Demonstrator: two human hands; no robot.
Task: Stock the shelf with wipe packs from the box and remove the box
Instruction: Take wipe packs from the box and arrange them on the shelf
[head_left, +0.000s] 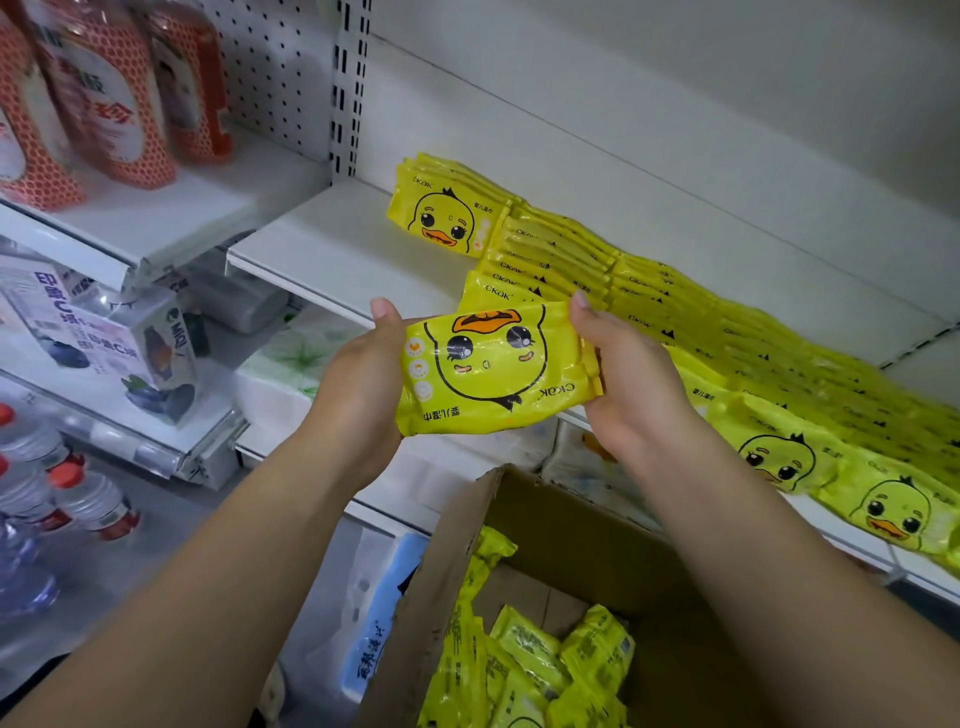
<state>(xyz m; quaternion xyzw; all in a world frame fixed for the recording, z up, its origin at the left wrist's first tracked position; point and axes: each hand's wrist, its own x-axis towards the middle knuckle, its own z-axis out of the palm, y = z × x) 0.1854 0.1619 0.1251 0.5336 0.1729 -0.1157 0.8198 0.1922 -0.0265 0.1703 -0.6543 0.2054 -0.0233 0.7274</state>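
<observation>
The yellow wipe pack (498, 369) is being held up in front of the shelf (332, 234), duck face upside down, just short of the shelf's front edge. The left hand (363, 374) is gripping its left end and the right hand (623, 384) is clasping its right end, fingers curled round it. Beyond it, rows of matching packs (649, 296) are already lying overlapped across the shelf, with bare space at the left. The cardboard box (561, 525) is sitting open below, more packs (545, 665) inside. So stocking is under way, I'd say, and far from finished; next the pack probably needs turning upright and laying beside the front row.
</observation>
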